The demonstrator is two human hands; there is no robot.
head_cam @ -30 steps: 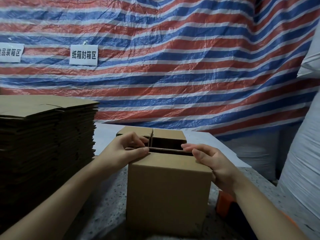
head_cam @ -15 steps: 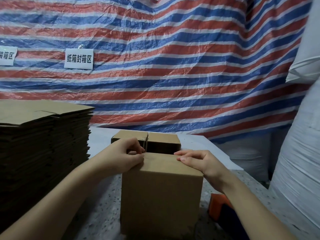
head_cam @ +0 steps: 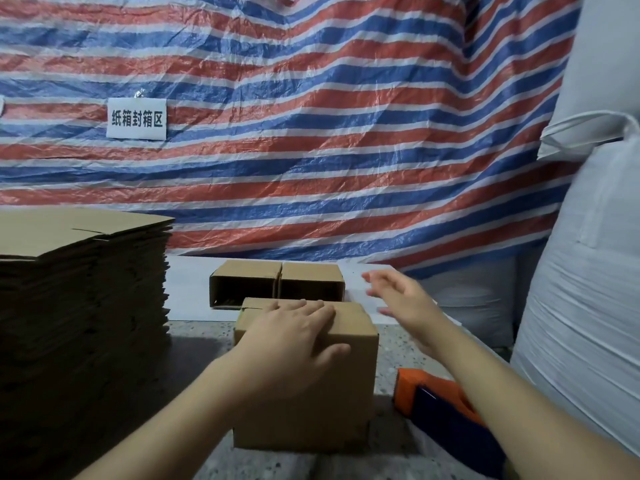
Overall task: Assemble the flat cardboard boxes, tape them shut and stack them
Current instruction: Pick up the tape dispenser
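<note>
A small brown cardboard box (head_cam: 349,386) stands on the speckled table in front of me with its top flaps folded down. My left hand (head_cam: 298,337) presses flat on the folded flaps, fingers straight, thumb over the front edge. My right hand (head_cam: 403,299) hovers blurred to the right of the box, open and holding nothing. Below my right forearm, an orange and dark blue tape dispenser (head_cam: 436,400) lies on the table. A tall stack of flat cardboard boxes (head_cam: 79,306) fills the left side.
Another cardboard box (head_cam: 277,282) lies on its side behind, its opening facing me, on a white surface (head_cam: 190,289). Large white sacks (head_cam: 588,271) stand at the right. A red, white and blue striped tarp (head_cam: 311,116) hangs behind.
Both hands folded the flaps down. My left hand has gone flat onto the closed top, and my right hand has come off the box and moved out to the right.
</note>
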